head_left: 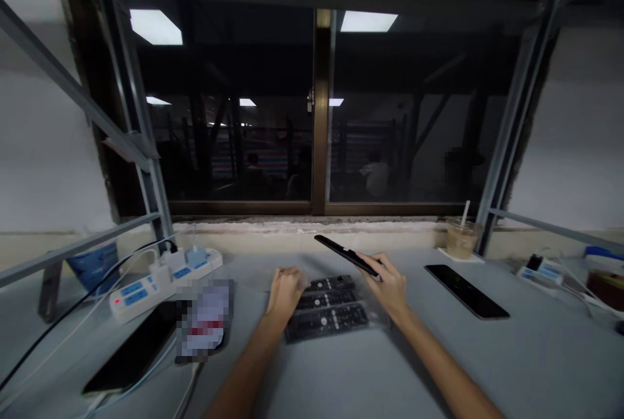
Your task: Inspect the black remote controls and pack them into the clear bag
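In my right hand (389, 284) is a black remote control (344, 253), gripped at its near end and raised above the table, tilted with its far end up and to the left. Beneath it, several black remotes (326, 320) lie side by side on the grey table, apparently in clear plastic wrapping. My left hand (286, 289) rests at the left side of these remotes with its fingers curled closed. Something thin and see-through shows beside those fingers, but what they pinch is hidden.
Left of my hands lie a dark phone (134, 344) and a pixelated phone (207, 321), with cables and a white power strip (166, 286). To the right are another phone (465, 290), a drink cup with a straw (461, 240) and a second power strip (541, 271). Metal frame posts flank the window.
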The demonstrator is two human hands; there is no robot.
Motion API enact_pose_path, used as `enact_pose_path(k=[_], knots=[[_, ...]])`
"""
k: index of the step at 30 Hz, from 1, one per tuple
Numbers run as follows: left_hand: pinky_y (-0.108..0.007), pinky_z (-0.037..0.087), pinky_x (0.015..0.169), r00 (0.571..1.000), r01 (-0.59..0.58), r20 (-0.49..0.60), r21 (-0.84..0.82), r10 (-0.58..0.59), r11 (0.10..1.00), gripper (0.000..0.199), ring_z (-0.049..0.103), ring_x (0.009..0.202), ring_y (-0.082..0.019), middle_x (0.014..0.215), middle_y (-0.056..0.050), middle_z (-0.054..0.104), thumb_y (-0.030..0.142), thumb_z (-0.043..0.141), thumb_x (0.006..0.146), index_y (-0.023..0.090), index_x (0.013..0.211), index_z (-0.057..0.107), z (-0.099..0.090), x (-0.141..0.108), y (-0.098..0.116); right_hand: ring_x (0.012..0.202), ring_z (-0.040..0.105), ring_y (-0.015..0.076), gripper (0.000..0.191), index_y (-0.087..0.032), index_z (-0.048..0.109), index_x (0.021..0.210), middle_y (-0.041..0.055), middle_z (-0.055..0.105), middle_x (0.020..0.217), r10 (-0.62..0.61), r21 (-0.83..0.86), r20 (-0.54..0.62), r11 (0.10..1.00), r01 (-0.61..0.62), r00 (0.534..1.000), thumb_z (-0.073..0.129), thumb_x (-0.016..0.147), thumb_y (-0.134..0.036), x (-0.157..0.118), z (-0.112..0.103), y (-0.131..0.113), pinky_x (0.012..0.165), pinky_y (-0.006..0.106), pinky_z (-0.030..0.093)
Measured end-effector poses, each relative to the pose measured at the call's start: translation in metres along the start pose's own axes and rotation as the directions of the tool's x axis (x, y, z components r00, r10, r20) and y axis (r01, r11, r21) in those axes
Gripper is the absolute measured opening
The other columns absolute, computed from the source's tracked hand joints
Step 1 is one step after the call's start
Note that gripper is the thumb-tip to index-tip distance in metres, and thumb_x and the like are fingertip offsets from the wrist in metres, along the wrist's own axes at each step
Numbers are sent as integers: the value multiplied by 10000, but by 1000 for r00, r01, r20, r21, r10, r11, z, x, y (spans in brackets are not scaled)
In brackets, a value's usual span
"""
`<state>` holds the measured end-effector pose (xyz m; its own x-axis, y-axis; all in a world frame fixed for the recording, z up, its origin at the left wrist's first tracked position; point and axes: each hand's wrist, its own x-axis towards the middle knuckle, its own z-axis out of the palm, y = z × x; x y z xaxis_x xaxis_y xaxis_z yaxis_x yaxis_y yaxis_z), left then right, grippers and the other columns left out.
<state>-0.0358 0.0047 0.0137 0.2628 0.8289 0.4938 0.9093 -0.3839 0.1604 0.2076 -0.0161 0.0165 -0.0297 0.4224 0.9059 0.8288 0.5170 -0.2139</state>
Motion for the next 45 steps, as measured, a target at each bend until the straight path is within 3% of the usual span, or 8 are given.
enact_pose_path(k=[5, 8, 13, 22, 32, 40, 45], knots=[[-325, 328, 834, 1000, -6, 10, -16, 7, 1000, 184, 589, 826, -173, 792, -19, 659, 196, 450, 859, 195, 752, 599, -1, -3, 0, 553, 571, 96, 283, -236, 649, 1046, 10, 648, 776, 8, -15, 22, 1000, -8, 1000, 516, 834, -367, 3, -1, -6, 540, 198, 444], [-333, 318, 846, 1000, 8, -11, -11, -9, 1000, 184, 587, 864, -174, 848, -10, 667, 172, 416, 873, 213, 837, 591, -2, -4, 1, 622, 614, 124, 293, -227, 639, 1047, 20, 664, 778, -25, -25, 33, 999, 26, 999, 505, 839, -383, 3, -2, -9, 563, 209, 456], [-351, 311, 891, 996, 32, -84, -1, -32, 999, 205, 564, 956, -203, 995, -44, 647, 316, 466, 867, 206, 1022, 544, 1, -4, 2, 682, 642, 139, 284, -225, 631, 1049, 27, 671, 812, -61, -6, 72, 998, 62, 996, 489, 851, -370, 2, -1, -8, 559, 208, 465], [-346, 297, 892, 1000, 8, -9, 23, -8, 1000, 247, 540, 937, -175, 937, -24, 620, 89, 383, 845, 212, 878, 595, -7, -4, 3, 682, 645, 125, 248, -230, 630, 1022, 19, 671, 820, -69, 24, 87, 997, 68, 994, 490, 858, -352, 4, -2, -9, 543, 195, 469], [-337, 299, 889, 1000, 17, 23, -64, -16, 998, 191, 541, 927, -166, 924, -26, 610, 110, 460, 812, 199, 786, 628, -10, -5, 4, 726, 652, 146, 268, -242, 630, 1041, 24, 679, 888, -52, 3, 102, 999, 52, 993, 485, 854, -369, 0, -1, -2, 562, 213, 486], [-316, 308, 836, 998, 21, 64, -85, -15, 996, 151, 563, 861, -156, 872, -6, 631, 146, 475, 831, 203, 784, 606, -13, -4, 8, 584, 597, 94, 294, -270, 646, 1046, 16, 656, 990, -44, 12, 106, 999, 43, 993, 465, 829, -190, -2, -1, 2, 501, 200, 469], [-351, 317, 833, 1000, 20, 8, -15, -20, 1000, 177, 550, 921, -206, 930, -48, 626, 295, 454, 864, 179, 929, 572, -10, -5, 11, 751, 628, 114, 405, -273, 669, 1007, 24, 634, 1066, -73, 46, 84, 997, 69, 994, 423, 773, -52, 0, -5, -4, 560, 196, 490]])
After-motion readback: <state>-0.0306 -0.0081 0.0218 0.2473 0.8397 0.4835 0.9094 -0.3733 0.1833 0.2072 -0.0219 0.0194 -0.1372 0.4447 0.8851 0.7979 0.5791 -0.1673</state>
